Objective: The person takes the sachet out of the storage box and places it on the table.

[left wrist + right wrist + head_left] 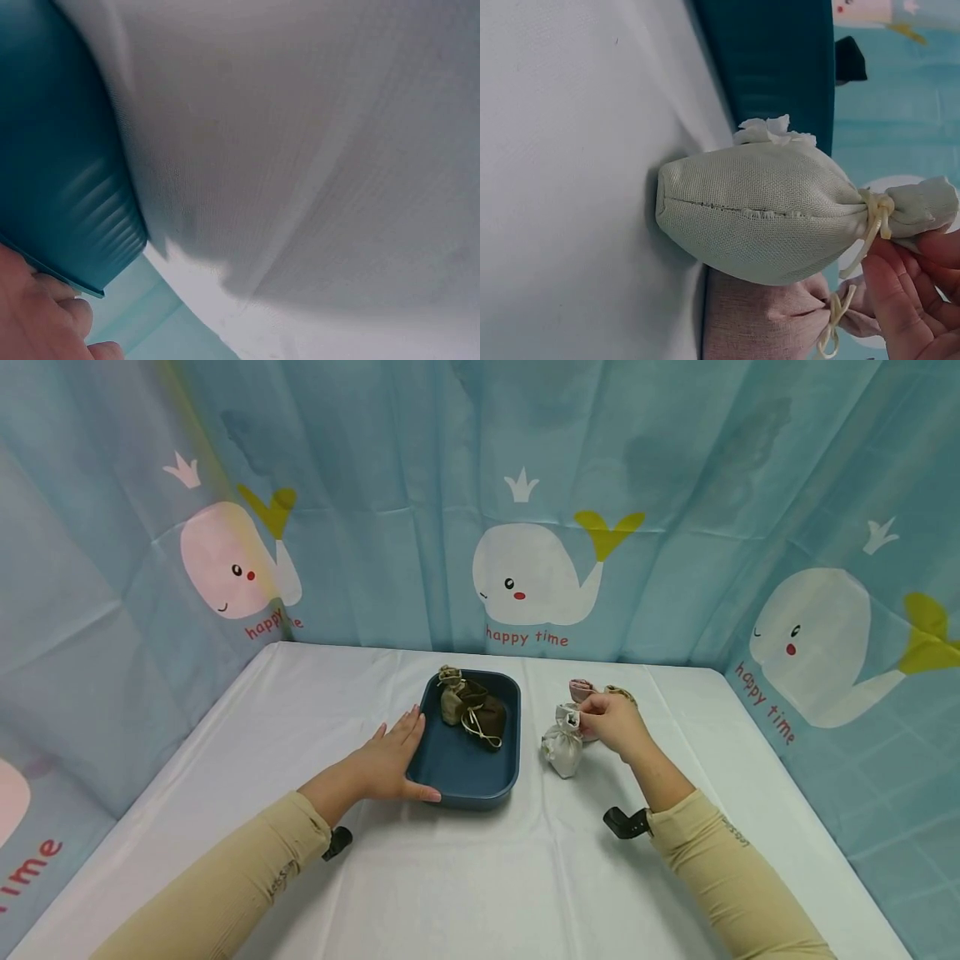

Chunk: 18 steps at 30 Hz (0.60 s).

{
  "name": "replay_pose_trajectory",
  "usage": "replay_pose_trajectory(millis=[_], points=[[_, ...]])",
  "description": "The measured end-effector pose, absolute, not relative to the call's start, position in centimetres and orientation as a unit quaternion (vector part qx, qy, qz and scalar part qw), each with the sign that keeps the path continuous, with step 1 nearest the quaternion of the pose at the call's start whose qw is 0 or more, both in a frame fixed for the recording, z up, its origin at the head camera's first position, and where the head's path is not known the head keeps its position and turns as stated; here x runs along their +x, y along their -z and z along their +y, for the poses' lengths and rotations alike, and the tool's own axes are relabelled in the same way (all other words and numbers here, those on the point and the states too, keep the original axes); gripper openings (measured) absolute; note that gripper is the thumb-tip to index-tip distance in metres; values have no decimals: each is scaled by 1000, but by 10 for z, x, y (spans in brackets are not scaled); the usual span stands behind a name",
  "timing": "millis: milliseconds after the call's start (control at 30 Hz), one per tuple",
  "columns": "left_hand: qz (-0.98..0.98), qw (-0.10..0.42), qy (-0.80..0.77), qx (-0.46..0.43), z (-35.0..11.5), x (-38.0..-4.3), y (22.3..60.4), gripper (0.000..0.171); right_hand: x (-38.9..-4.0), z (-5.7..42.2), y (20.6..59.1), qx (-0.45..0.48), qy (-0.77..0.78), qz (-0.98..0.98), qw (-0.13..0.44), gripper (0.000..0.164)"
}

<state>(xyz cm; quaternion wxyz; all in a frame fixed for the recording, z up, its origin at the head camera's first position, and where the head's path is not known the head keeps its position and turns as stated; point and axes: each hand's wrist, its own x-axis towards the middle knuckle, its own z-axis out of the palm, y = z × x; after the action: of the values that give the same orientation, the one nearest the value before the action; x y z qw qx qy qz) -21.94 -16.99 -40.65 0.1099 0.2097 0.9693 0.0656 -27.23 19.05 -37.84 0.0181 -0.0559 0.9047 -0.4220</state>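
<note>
On the left of the head view, the left hand (385,766) lies with straight fingers along a blue tray (461,775), thumb spread at the near corner; the left wrist view alone shows the ribs (109,217) on the tray's outer side. Inside the tray, whole only from the head, an olive pouch (452,706) touches a dark brown pouch (489,720). Right of the tray, outside it, the right hand (617,725) pinches a pale pouch (562,753) by its gathered top. The right wrist view adds the pale pouch's stitched seam (757,214) and cream cord (874,214); whether its base touches the white tablecloth (450,893) I cannot tell. Just behind is a pink pouch (581,690), its bow (834,322) clear only from the right wrist; farthest right, a gold-brown pouch (622,695) is mostly hidden by the hand in the head view.
</note>
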Motion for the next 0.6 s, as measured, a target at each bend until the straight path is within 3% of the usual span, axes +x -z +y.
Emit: replay_pose_trajectory(millis=[600], points=[[969, 110, -72, 207, -170, -219, 407, 129, -277, 193, 380, -49, 452, 891, -6, 12]])
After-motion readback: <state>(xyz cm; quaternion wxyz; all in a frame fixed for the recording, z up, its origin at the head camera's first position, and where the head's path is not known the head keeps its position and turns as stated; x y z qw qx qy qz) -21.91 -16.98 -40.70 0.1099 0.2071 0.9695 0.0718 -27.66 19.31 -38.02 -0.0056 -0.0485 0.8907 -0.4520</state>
